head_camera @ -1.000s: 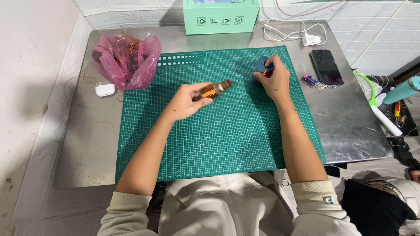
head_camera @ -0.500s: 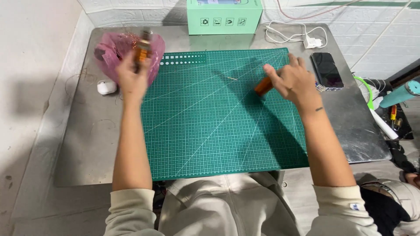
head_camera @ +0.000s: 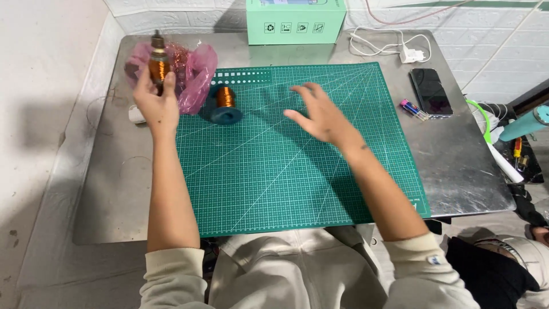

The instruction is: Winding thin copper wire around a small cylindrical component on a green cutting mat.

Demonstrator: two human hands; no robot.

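I see my left hand (head_camera: pixel 155 103) raised over the tabletop's (head_camera: pixel 114 189) far left corner, fingers pinching a copper-wound rotor (head_camera: pixel 158 63) upright, just in front of the pink plastic bag (head_camera: pixel 191 71), probably lifted for a clear look. My right hand (head_camera: pixel 320 117) hovers spread and empty above the green cutting mat (head_camera: pixel 297 171). A spool of copper wire (head_camera: pixel 225 103) stands on the mat's far left, near both hands.

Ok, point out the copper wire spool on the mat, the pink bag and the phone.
copper wire spool (head_camera: pixel 225 98), head view, on its copper winding.
pink bag (head_camera: pixel 194 77), head view, on its right side.
phone (head_camera: pixel 430 91), head view, on its dark screen.
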